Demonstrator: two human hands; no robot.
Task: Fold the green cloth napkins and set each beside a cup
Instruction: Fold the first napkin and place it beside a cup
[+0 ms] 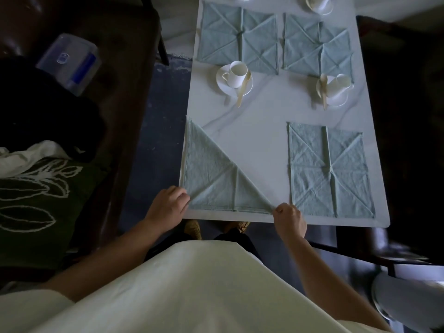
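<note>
One triangle napkin is pinched at its near corners by the left hand and right hand; three flat napkins and three cups are clearly seen.

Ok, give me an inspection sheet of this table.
Surface: white marble-look table.
Job's things: one pale green cloth napkin folded to a triangle at the near left corner; three creased square napkins lying flat; white cups on saucers with pale spoons.
Clutter: nothing seen on the table.
Hands: left hand and right hand each pinch a near corner of the triangle.
Cables: nothing seen.
Surroundings: dark sofa with clear plastic box and leaf-patterned cushion, left.
</note>
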